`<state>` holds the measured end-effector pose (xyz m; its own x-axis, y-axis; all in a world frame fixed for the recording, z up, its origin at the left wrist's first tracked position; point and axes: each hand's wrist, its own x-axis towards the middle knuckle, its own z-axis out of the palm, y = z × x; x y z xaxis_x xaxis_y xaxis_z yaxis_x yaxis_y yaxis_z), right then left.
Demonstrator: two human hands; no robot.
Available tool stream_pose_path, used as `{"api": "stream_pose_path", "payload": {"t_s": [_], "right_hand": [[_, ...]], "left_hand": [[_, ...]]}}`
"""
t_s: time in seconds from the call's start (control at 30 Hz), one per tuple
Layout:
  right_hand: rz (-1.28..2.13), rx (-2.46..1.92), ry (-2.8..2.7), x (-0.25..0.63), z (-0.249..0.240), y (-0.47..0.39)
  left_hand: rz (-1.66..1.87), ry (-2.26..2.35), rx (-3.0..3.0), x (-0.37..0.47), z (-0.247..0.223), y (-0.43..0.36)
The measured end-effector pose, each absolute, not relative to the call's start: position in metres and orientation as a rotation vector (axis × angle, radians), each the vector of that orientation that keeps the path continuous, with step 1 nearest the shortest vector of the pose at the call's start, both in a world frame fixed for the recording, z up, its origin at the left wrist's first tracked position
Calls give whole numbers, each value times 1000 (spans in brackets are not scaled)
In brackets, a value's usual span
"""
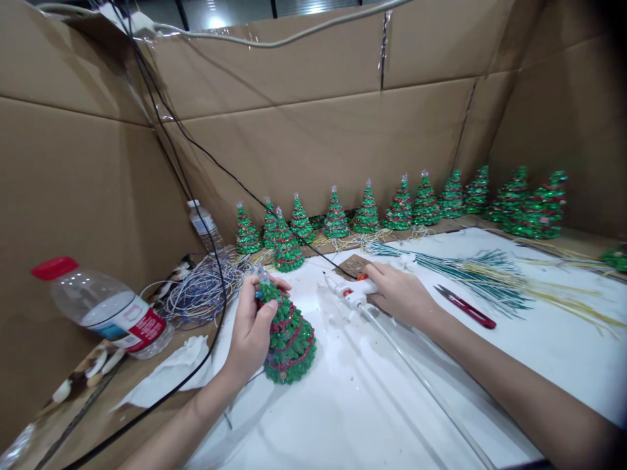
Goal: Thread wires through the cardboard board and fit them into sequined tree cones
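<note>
The left hand [252, 329] has its grip closed around a green tree [289, 339], fingers wrapped on the upper part near the tip; the tree leans a little and its base rests on the white counter [343, 418]. The right hand [401, 294] is closed over a white glue gun [350, 290] lying on the counter, nozzle pointing left toward the tree, well short of it. A clear glue stick [421, 378] runs back from the gun toward the viewer. Just right of that hand lie red snips [465, 307], and beyond them a bundle of green and yellow wires [490, 277]. At the left edge a bottle [105, 307] with a red cap lies on its side, near a coil of wire [200, 290]. Farther back, a row of trees [401, 205] stands along the cardboard wall [318, 130].
</note>
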<state>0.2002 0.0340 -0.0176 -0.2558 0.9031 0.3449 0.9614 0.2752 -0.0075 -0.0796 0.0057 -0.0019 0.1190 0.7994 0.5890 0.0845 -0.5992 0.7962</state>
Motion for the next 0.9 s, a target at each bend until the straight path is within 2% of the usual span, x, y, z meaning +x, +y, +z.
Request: {"api": "stream_pose_path", "payload": {"t_s": [0.9], "right_hand": [[-255,-1713,-2269,200,-17,35]], "left_hand": [[1532,864,1715,-76,3,3]]}}
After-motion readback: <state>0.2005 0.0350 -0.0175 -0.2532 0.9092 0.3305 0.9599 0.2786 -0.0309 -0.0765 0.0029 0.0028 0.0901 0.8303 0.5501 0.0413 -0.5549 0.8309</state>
